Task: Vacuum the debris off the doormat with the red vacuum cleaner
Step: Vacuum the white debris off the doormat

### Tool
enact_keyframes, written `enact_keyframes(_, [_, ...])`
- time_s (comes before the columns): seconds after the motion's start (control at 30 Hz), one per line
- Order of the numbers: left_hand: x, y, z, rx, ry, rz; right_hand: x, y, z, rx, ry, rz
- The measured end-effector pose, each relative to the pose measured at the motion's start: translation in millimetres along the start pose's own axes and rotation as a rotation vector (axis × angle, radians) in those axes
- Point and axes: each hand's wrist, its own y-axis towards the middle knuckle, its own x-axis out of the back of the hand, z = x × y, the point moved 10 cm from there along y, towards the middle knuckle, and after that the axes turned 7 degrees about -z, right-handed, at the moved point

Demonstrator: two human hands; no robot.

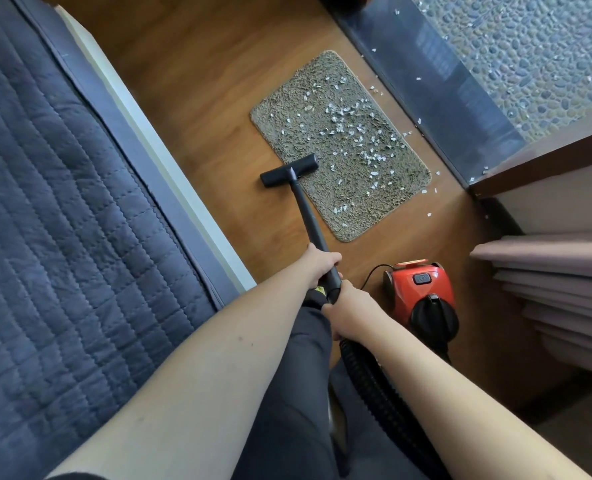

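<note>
Head view, looking steeply down: both forearms enter from the bottom edge, their upper parts cut off, and dark trousers show between them. The feet are hidden. The corrugated black hose (374,386) passes behind the right forearm at lower centre, so its join to the red vacuum cleaner (421,294) cannot be made out. A thin black cord leaves the cleaner's left side and is lost behind the right hand (348,308). That hand has its fingers curled round the lower end of the black wand (308,220); the fingertips are out of sight on the far side. The left hand (322,263) grips the wand just above, fingers wrapped tight round it.

The wand runs up to the flat black floor nozzle (289,170), which sits half on the doormat (339,147) at its left long edge, half on the wooden floor (201,81). White debris (348,129) lies thickest over the mat's middle and right part; a few flecks are scattered on the floor to the right and on the dark threshold strip (436,88) in the upper right. Beyond the strip is a pebbled surface (530,57), partly blurred by reflections.

A quilted dark blue cover (62,220) fills the left of the frame, edged by a pale strip. Stacked mauve cushions (557,271) stand at the right edge, cut off. The red cleaner rests on the floor just right of the hands.
</note>
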Motion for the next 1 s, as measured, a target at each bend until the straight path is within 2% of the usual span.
enact_keyframes(0.3, [-26, -13, 16, 0.016, -0.081, 0.013, 9, -16, -30, 0.003, 0.073, -0.030])
enact_keyframes(0.43, [-51, -27, 30, 0.021, -0.045, 0.063, 7, -32, -56, -0.013, 0.066, -0.042])
enact_keyframes(1.0, [-134, -107, 89, 0.004, 0.057, 0.105, -6, -92, -165, -0.065, 0.233, -0.043])
